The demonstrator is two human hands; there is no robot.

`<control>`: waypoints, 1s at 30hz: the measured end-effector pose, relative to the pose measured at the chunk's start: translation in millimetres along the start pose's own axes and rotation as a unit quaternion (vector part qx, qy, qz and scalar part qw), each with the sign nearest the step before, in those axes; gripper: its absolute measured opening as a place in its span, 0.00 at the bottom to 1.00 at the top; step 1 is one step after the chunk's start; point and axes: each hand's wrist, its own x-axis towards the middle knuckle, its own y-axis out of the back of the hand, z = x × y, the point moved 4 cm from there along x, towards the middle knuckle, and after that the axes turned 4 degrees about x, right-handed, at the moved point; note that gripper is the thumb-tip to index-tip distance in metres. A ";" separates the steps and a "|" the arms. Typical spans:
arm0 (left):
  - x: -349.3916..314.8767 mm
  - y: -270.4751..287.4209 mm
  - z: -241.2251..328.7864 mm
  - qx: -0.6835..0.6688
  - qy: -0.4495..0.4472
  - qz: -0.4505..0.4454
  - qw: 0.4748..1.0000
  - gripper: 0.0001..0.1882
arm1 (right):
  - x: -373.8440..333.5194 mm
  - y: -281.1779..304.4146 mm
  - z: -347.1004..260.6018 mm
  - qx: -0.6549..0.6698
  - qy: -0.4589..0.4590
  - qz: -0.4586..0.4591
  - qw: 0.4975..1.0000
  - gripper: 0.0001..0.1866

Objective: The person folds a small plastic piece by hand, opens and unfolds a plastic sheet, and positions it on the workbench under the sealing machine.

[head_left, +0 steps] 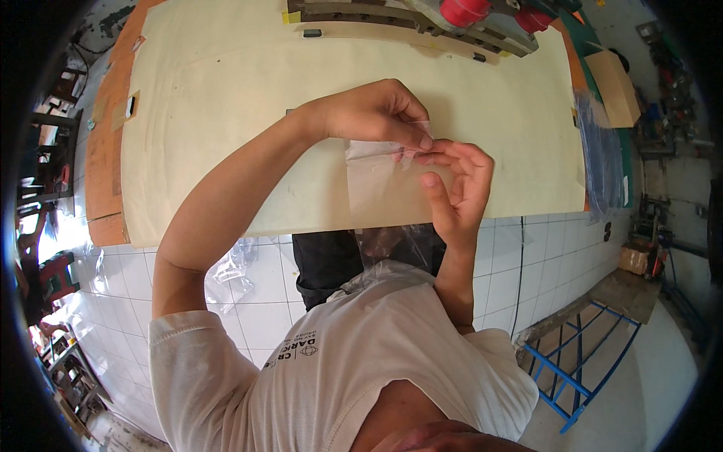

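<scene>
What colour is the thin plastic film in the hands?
The thin plastic film is transparent and colourless; the head view shows it best.

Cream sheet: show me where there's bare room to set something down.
Bare: the cream sheet left of the left forearm, and right of the right hand, short of the clear plastic along the right edge. Crowded: the far edge, by the metal rail, and the middle, where the left hand pinches a translucent film.

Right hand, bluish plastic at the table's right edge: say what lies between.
The head view shows a bare stretch of pale yellow sheet between the right hand and the bluish plastic.
</scene>
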 end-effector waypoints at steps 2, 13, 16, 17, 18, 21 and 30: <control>-1.2 -0.3 1.6 -0.002 -0.004 -0.008 1.000 0.07 | -1.3 2.1 5.4 -0.156 -0.003 -0.116 0.981 0.24; -0.2 -0.7 -1.2 -0.010 0.003 -0.002 1.000 0.08 | -1.1 -3.5 3.4 -0.105 0.002 -0.079 0.991 0.22; 0.3 -0.6 -0.4 -0.010 0.007 0.003 1.000 0.08 | -0.3 -2.4 1.6 -0.054 0.000 -0.040 0.998 0.22; 0.4 -0.7 0.3 -0.006 0.014 0.003 1.000 0.08 | 0.1 -1.2 1.6 -0.062 -0.002 -0.043 0.997 0.23; -0.1 -0.6 0.4 -0.006 0.014 0.003 1.000 0.08 | 0.1 2.6 2.7 -0.062 -0.002 -0.042 0.997 0.23; -0.2 -1.4 1.1 -0.011 0.007 -0.010 1.000 0.08 | -1.2 1.6 5.7 -0.183 0.003 -0.117 0.976 0.20; -0.6 -2.5 2.2 -0.003 0.000 0.002 1.000 0.07 | -2.9 0.3 3.1 -0.125 -0.023 -0.054 0.990 0.15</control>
